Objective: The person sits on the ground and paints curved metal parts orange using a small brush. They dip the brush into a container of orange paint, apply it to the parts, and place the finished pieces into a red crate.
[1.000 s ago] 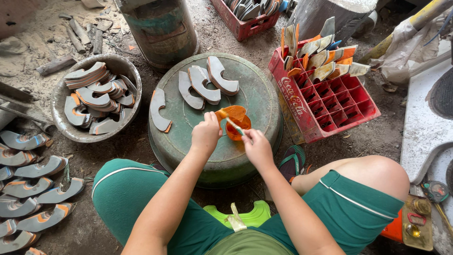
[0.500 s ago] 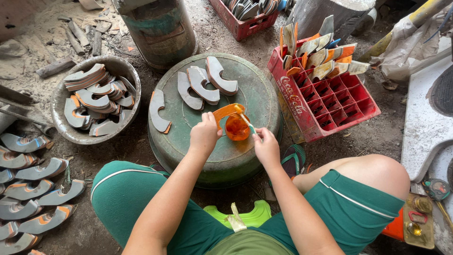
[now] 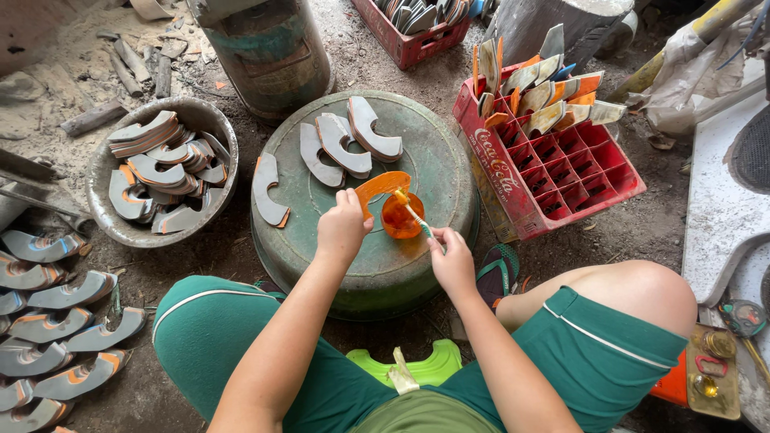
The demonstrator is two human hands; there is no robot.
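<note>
On the upturned green tub (image 3: pixel 417 265), the left hand (image 3: pixel 341 228) grips an orange sole piece (image 3: pixel 377 189) just above-left of the orange cup (image 3: pixel 401 216), while the right hand (image 3: pixel 451 258) pinches a brush (image 3: pixel 411 210) angled into it.

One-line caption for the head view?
Left hand holds an orange curved piece while right hand dips a brush into an orange cup.

Both bare forearms extend from 6 o'clock toward 12, converging at frame centre. Left hand (image 3: pixel 341 228) at 11 o'clock of the right, knuckles up, fingers curled into a pinch. Right hand (image 3: pixel 449 258) lower, fingers closed in a pen-like grip, wrist slightly bent.
</note>
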